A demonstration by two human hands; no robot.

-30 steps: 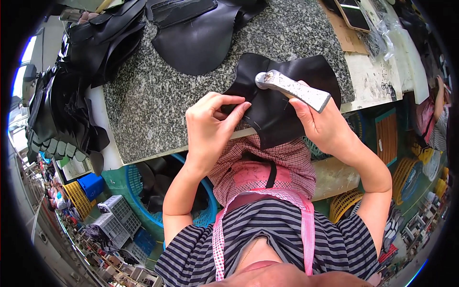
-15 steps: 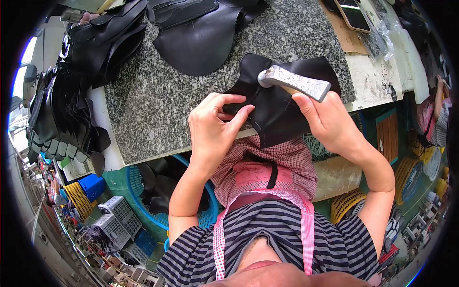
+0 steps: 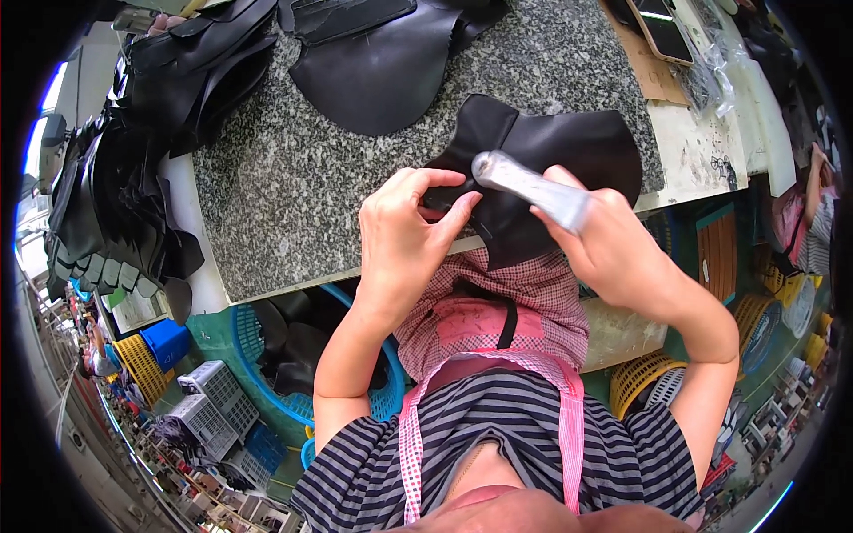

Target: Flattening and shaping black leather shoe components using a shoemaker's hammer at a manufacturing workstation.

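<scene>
A black leather piece (image 3: 577, 147) with a seam across it lies at the near edge of the speckled stone slab (image 3: 293, 209), its near tip hanging over the edge. My left hand (image 3: 400, 235) holds the leather's left edge between thumb and forefinger. My right hand (image 3: 617, 244) is closed around a hammer, whose handle is mostly hidden. The silver hammer head (image 3: 533, 188), slightly blurred, is over the leather with its round face close to my left fingertips. Whether that face touches the leather I cannot tell.
Black leather pieces (image 3: 373, 84) lie at the slab's far side, and a thick stack (image 3: 115, 204) of them hangs at the left. A phone (image 3: 662, 31) rests on cardboard at the far right. Below the table stands a blue basket (image 3: 244, 342) holding dark pieces.
The hammer head has come down and nearer to me, turning as my right hand shifted. The leather has slid slightly right, and my left hand keeps its pinch.
</scene>
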